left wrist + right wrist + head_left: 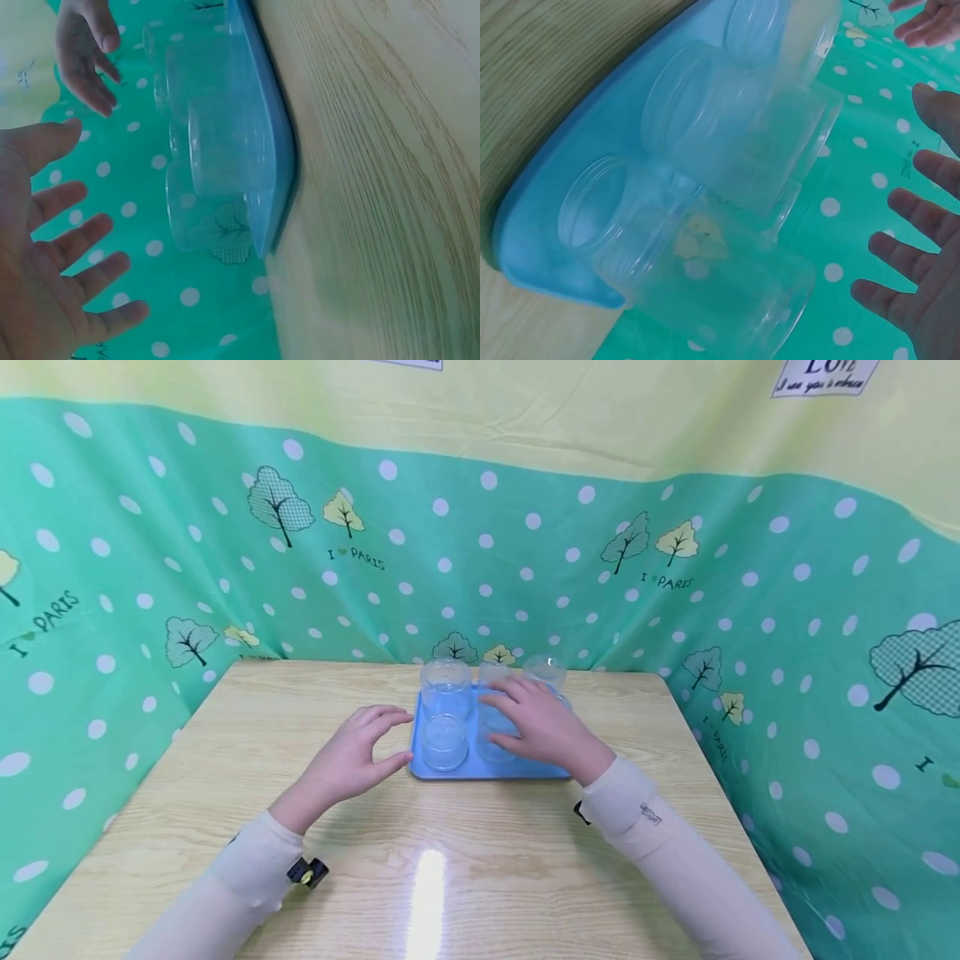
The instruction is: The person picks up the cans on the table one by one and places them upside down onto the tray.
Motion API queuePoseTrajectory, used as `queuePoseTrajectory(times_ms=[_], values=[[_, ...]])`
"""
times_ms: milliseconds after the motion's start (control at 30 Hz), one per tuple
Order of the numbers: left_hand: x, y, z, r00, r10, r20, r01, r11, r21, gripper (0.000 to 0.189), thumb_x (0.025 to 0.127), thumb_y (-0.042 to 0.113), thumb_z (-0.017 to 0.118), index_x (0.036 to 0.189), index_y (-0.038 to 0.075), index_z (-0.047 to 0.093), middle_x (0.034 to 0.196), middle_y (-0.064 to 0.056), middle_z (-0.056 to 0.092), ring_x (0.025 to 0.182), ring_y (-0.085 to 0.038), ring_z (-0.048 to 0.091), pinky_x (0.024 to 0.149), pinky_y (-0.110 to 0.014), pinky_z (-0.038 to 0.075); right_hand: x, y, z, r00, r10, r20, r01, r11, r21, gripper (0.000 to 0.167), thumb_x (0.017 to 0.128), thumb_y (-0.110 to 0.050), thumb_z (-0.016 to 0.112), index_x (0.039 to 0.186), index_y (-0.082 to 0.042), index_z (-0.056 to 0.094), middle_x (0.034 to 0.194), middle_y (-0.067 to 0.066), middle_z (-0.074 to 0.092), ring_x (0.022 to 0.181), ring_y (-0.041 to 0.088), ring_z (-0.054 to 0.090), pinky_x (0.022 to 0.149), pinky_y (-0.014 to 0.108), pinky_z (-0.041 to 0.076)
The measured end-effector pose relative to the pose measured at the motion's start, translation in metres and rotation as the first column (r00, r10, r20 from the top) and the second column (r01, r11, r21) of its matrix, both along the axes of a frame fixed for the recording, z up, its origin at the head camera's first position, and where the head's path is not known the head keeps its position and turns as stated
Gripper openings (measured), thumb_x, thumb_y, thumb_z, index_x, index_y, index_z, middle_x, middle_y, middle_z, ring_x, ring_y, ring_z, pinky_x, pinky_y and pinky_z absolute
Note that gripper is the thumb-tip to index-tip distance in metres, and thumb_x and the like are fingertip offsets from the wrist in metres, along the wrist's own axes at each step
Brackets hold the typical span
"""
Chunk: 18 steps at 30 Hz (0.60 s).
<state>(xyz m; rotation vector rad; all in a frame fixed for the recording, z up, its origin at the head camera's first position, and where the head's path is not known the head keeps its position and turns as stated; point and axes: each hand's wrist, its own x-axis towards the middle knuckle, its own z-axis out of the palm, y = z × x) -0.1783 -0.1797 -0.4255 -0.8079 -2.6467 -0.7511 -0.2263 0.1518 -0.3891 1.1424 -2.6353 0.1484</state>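
A blue tray [525, 770] lies on the wooden table and carries several clear, round, see-through jars. One jar [445, 745] stands at its front left corner, and a taller-looking one [446, 685] is behind it. My left hand [351, 762] hovers just left of the tray, fingers spread and holding nothing. Over the tray's right half is my right hand [546, 727], its fingers loosely extended and partly covering the jars there. In the right wrist view, a gap shows between those fingers [911, 259] and the nearest jars [742, 127].
The pale wooden tabletop [480, 877] extends around the tray, with a bright light reflection near the front. A green and yellow patterned cloth [480, 543] hangs behind the table and along both sides. Small black devices, such as one [307, 872] on the left, sit at my wrists.
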Motion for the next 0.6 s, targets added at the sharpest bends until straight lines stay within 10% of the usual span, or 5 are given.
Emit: queuePoseTrajectory(times_ms=[600], values=[[-0.003, -0.002, -0.007, 0.998, 0.032, -0.051, -0.035, 0.998, -0.059, 0.065, 0.09, 0.046, 0.077, 0.143, 0.013, 0.058, 0.143, -0.007, 0.056, 0.133, -0.032, 0.049, 0.109, -0.059, 0.043, 0.0, 0.041, -0.014, 0.997, -0.069, -0.022, 0.067, 0.996, -0.065, 0.068, 0.089, -0.05, 0.077, 0.145, -0.019, 0.056, 0.155, 0.011, 0.048, 0.145, 0.037, 0.04, 0.119, 0.059, 0.036]])
